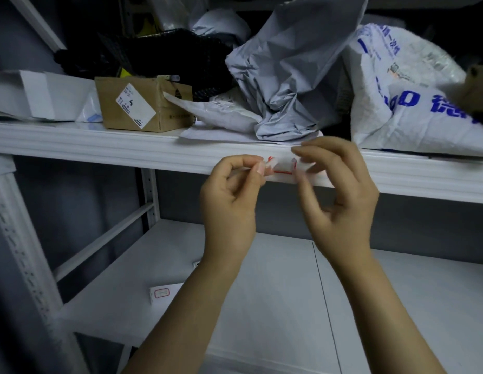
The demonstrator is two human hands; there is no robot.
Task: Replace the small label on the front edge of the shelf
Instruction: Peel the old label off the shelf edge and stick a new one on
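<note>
A small white label with a red border (283,167) lies against the front edge of the white upper shelf (132,151). My left hand (231,201) pinches the label's left end between thumb and forefinger. My right hand (340,193) pinches its right end, fingers curled, partly covering the label. A spare label sheet with a red-bordered sticker (163,292) lies flat on the lower shelf (275,306), below my left forearm.
The upper shelf carries a cardboard box (143,103), a white box (37,95), a crumpled grey mailing bag (291,74), flat white mailers (221,114) and a white bag with blue print (413,103). A perforated upright (21,252) stands at the left.
</note>
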